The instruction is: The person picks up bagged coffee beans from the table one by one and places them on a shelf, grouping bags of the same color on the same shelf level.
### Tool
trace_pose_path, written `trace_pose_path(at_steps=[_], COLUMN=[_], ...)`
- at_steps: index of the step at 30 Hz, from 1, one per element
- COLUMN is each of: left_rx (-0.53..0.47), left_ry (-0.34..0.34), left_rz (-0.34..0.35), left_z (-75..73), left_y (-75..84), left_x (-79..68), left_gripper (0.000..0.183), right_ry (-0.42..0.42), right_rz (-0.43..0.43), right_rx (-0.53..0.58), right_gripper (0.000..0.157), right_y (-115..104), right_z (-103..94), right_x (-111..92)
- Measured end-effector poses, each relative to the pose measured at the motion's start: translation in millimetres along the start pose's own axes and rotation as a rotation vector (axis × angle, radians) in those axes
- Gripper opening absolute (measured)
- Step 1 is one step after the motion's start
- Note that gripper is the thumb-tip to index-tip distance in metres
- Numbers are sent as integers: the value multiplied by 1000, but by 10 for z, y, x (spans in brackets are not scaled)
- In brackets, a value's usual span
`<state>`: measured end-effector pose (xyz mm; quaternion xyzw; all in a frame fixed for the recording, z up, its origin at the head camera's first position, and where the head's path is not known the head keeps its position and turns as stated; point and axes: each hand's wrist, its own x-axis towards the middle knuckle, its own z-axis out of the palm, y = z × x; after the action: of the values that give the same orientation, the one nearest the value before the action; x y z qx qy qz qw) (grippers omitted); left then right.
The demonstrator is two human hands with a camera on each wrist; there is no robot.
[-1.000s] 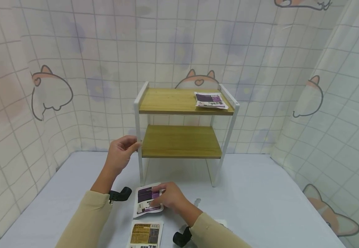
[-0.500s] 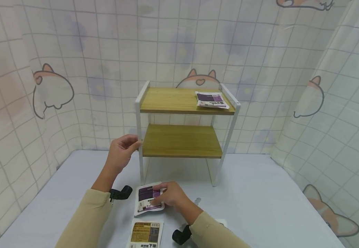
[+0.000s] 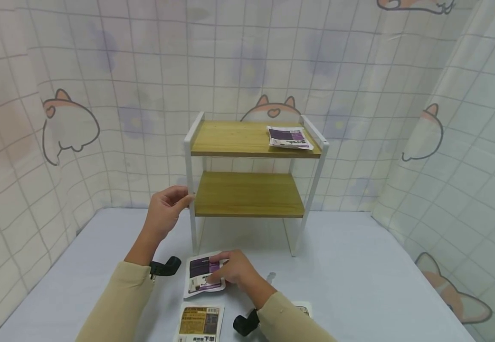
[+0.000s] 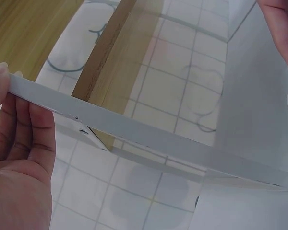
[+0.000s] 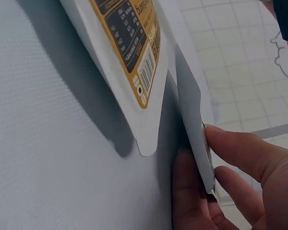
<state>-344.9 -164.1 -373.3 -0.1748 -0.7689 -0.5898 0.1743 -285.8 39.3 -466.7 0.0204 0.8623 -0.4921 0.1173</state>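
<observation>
A small two-tier shelf with wooden boards point(image 3: 249, 194) and a white frame stands on the table. My left hand point(image 3: 165, 209) holds its left front post point(image 3: 190, 173) at about the height of the lower board. In the left wrist view the thumb lies on one side of that post point(image 4: 134, 125), the fingers curled behind it. A flat purple-and-white packet point(image 3: 197, 275) is in front of the shelf, pinched at its right side by my right hand point(image 3: 238, 274). The right wrist view shows this packet point(image 5: 188, 96) tilted edge-on between thumb and fingers.
Another purple-and-white packet point(image 3: 289, 137) lies at the right of the top board. Nearer me is a yellow-labelled packet point(image 3: 199, 319). A pale packet point(image 3: 305, 308) peeks out behind my right sleeve. Patterned grid curtains point(image 3: 145, 71) surround the white table point(image 3: 350, 266).
</observation>
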Motion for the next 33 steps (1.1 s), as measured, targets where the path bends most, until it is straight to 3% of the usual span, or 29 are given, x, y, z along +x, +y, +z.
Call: trace_pose_path(at_steps=[33], left_rx=[40], left_ry=[-10], left_rz=[-29], left_z=[2], left_y=[10], left_x=[-4], left_gripper=[33], right_ry=[-27], right_rz=[-4], right_rx=[-11], right_gripper=[46], right_y=[3], right_z=[-31], right_x=[17])
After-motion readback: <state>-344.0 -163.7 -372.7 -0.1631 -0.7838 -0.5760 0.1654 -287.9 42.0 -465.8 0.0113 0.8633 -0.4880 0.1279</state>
